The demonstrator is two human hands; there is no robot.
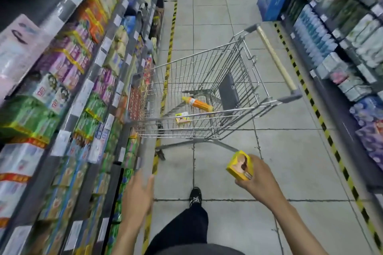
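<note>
Currently the right hand [259, 178] holds a small yellow box [240, 165] in the air over the floor tiles, near the shopping cart [165, 130] but short of its near rim. The box is not yet over the basket.

Risks, as judged from this frame:
- If the box is released from here, it probably strikes the rim or the wire wall and drops to the floor. Cause: the hand is low and short of the basket opening.
- The cart stands askew in the aisle, with its handle [275, 58] turned toward the right-hand shelves and no hand on it. A knock from the box or an arm could roll it off, so the drop misses.
- An orange bottle [198, 104] and a yellow packet [182, 119] lie on the basket floor. A hard drop could land on either one.
- The grip looks partial, as only the lower end of the box is covered. A quick swing could loosen it.

Pose: the right arm is extended forward and the fingers are wrapped round the lower end of the box, whose top points up and left, toward the cart. The left hand [137, 192] is slightly blurred. Its fingers are straight and spread and hold nothing. It is raised beside the left shelf edge [116, 182], and contact with the shelf cannot be told.
</note>
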